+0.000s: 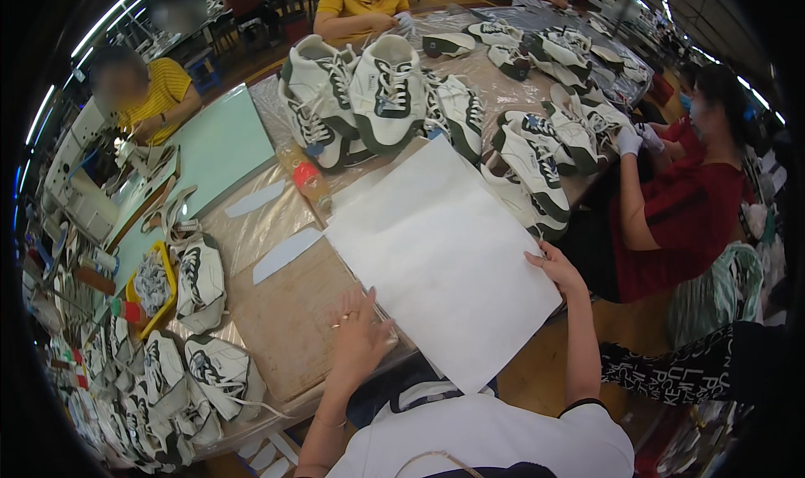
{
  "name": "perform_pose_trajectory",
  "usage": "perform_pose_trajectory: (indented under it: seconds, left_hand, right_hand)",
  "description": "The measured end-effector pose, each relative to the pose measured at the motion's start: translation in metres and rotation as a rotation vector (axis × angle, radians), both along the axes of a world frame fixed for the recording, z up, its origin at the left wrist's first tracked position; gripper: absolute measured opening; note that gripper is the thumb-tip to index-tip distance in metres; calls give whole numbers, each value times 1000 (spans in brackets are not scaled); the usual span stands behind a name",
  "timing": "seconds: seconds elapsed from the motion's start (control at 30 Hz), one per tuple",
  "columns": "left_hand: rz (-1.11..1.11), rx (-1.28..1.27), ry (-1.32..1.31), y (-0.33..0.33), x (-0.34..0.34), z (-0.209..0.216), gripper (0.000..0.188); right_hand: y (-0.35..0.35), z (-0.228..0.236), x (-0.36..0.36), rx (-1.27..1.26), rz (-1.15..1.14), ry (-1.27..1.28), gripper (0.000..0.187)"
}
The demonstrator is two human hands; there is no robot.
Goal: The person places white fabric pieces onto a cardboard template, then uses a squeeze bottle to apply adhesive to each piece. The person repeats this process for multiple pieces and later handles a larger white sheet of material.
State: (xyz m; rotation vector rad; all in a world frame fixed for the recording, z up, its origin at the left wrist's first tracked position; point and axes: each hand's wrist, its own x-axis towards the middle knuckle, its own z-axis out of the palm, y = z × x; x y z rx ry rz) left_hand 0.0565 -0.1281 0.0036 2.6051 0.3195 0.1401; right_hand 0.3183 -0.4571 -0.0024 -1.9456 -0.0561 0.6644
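A large white sheet (436, 251) lies slanted across the table's near edge, with its lower corner reaching toward my body. My right hand (560, 270) grips its right edge, thumb on top and the other fingers partly hidden beneath. Beside the sheet's left edge, my left hand (359, 334) is open over a brown board (289, 310), fingers apart and a ring on one of them. Whether it touches the sheet I cannot tell. Two pale cut pieces, one a light blue panel (288, 255) and one a whitish panel (256, 199), rest on and behind the board.
White and dark green sneakers (387, 96) are heaped behind the sheet, and more shoes (222, 373) crowd the left. A yellow basket (170, 289) and a sewing machine (80, 180) stand farther left. At right sits a co-worker in a red shirt (683, 197), gloved hands on shoes.
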Motion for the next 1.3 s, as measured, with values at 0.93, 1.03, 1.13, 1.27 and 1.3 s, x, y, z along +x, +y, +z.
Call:
perform_pose_trajectory:
  seconds: [0.93, 1.03, 1.13, 1.27, 1.3]
  left_hand:
    - [-68, 232, 49, -30, -1, -32, 75]
    - [-62, 174, 1, -22, 5, -38, 73]
    - [-69, 172, -52, -3, 26, -48, 72]
    - [-57, 166, -83, 9, 33, -54, 73]
    - [-52, 170, -84, 8, 32, -54, 73]
  right_hand:
    - [-83, -115, -141, 1235, -140, 134, 59]
    - [-67, -102, -136, 668, -399, 23, 63]
    - [-33, -98, -111, 622, -504, -3, 62]
    - [-9, -100, -98, 695, -671, 25, 59]
    - [-11, -101, -101, 736, -702, 47, 60]
